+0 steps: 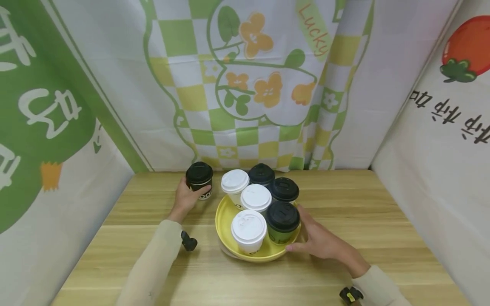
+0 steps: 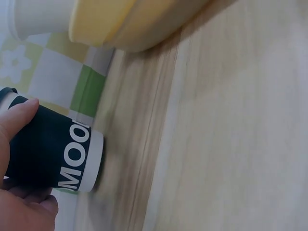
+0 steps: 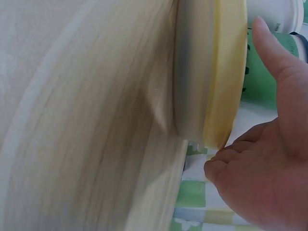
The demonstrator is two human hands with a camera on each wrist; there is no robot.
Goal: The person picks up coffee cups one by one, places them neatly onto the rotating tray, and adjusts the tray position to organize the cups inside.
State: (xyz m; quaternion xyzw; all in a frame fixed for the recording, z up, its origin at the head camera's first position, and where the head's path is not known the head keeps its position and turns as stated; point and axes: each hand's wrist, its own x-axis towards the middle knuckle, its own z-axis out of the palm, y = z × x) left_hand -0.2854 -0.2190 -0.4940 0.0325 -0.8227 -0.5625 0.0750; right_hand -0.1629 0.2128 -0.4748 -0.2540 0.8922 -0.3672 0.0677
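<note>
At the left of the table, my left hand [image 1: 186, 196] grips a dark paper cup [image 2: 45, 144] with a black lid and white lettering. Its thumb lies across the near side, and the cup's pale base shows close to the tabletop. A yellow round tray [image 1: 223, 231] carries a cluster of lidded cups. Among them are white cups [image 1: 249, 231] with white lids and a green cup [image 1: 281, 233] with a black lid. My right hand [image 1: 319, 238] rests at the tray's right rim, thumb and fingers spread apart beside the green cup; its fingertips are partly hidden.
Behind the cups hangs a checked curtain [image 1: 245, 136], close to the back edge of the wooden table [image 1: 329, 289]. Printed fabric walls stand at both sides. Two more black-lidded cups [image 1: 284, 189] sit at the back of the cluster.
</note>
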